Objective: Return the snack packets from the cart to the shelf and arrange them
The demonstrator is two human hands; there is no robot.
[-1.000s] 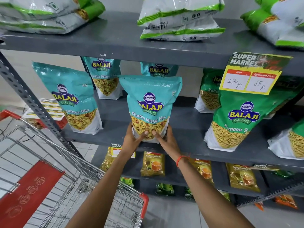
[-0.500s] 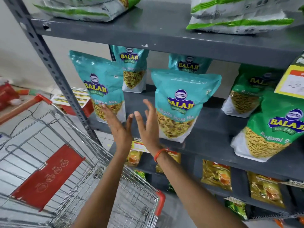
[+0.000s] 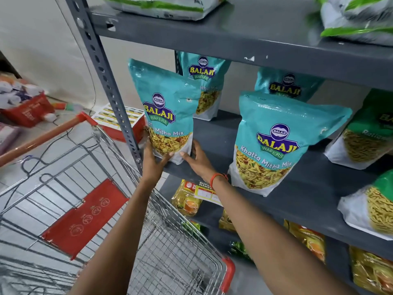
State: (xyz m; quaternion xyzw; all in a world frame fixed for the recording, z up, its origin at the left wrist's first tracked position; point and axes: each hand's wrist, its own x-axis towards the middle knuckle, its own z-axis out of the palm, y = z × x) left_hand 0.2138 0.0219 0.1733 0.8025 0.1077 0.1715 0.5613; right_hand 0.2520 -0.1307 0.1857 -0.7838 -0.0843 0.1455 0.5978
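Both hands are on the leftmost teal snack packet (image 3: 168, 111), which stands upright at the left end of the middle shelf (image 3: 282, 188), right at its front lip. The left hand (image 3: 153, 158) cups the bottom-left corner and the right hand (image 3: 196, 159) presses the bottom-right corner, fingers spread; so the grip is clamped on the pouch's base from both sides. It looks like a light, puffy, glossy pouch: soft walls, air inside, a crumbly mix that would crush under a hard squeeze, and a film slick enough to slide. Holding low at the gusset, as now, seems the safest place, since the top would just fold over. The steel upright (image 3: 110, 99) sits just beside the packet at nine o'clock, so there is little room that way. At three o'clock there is a bare stretch of shelf before the next teal packet (image 3: 282, 141), and more packets stand behind at twelve o'clock. The cart (image 3: 161, 248) waits below at six o'clock, apparently emptied.
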